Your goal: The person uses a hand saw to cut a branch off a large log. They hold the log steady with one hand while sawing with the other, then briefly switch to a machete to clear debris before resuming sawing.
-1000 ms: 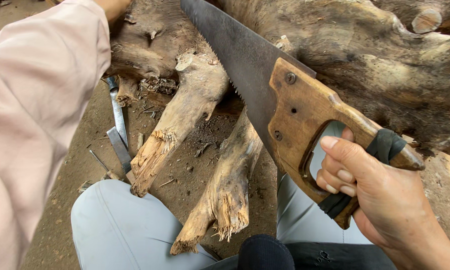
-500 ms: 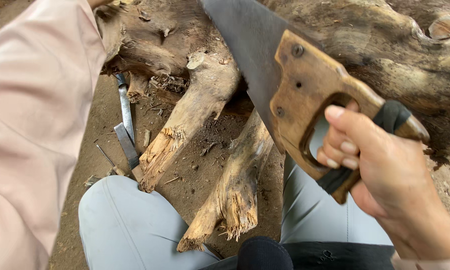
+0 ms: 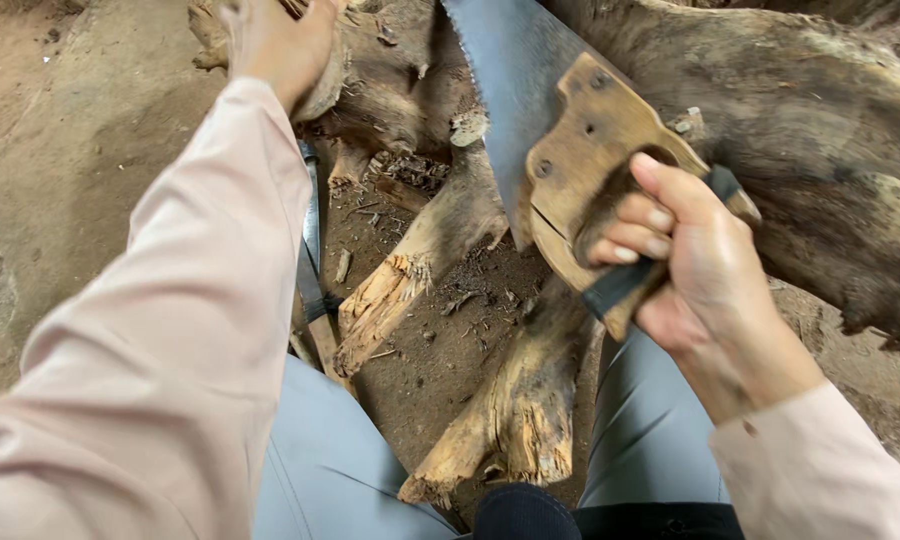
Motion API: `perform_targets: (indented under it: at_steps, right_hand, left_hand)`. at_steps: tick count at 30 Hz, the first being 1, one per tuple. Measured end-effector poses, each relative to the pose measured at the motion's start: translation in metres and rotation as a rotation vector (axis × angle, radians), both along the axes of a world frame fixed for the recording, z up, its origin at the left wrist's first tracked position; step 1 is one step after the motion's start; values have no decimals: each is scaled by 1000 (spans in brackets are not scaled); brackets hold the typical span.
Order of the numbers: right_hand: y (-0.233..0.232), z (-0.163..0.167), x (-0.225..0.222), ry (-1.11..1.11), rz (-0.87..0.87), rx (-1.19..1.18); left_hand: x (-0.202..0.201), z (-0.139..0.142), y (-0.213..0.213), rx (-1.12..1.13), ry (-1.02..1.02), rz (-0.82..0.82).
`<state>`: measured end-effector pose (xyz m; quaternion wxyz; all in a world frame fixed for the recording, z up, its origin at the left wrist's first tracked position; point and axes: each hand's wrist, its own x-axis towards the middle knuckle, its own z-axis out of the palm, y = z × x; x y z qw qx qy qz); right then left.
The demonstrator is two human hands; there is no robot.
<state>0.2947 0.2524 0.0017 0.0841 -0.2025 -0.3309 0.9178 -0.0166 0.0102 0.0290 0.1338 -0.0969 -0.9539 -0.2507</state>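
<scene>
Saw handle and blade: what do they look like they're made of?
Saw handle: looks like wood, brown, worn and unvarnished, with grain, rivets and dark wrapping at the grip, held in the right hand. Blade: probably steel, dull grey, toothed edge, slightly stained.

ground (image 3: 80,160): bare brown dirt, strewn with wood chips and bark bits
long blade tool (image 3: 311,250): lies on the dirt, partly hidden by a sleeve
grey trousers (image 3: 650,430): two knees, apart, at the bottom
dark shoe tip (image 3: 520,512): bottom edge, between the knees
</scene>
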Motion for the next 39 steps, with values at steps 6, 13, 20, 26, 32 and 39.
perform_targets:
  at_steps: [6,13,20,26,32,39]
  right_hand:
    - [-1,-2,-34,-28,12,-42]
    - [0,-20,-140,3,-4,-158]
    - [-14,16,-2,-69,27,-95]
    - [4,-23,-132,-110,-35,-84]
    - [18,-11,-125,2,36,7]
    - [10,-3,-37,-137,-15,28]
  left_hand:
    - [7,-27,-14,115,-138,139]
    - [22,-13,-5,151,-86,238]
    - [17,-19,-9,231,22,203]
    - [3,-37,-9,318,75,219]
    - [4,-38,-10,322,178,221]
    - [8,-34,-12,287,125,207]
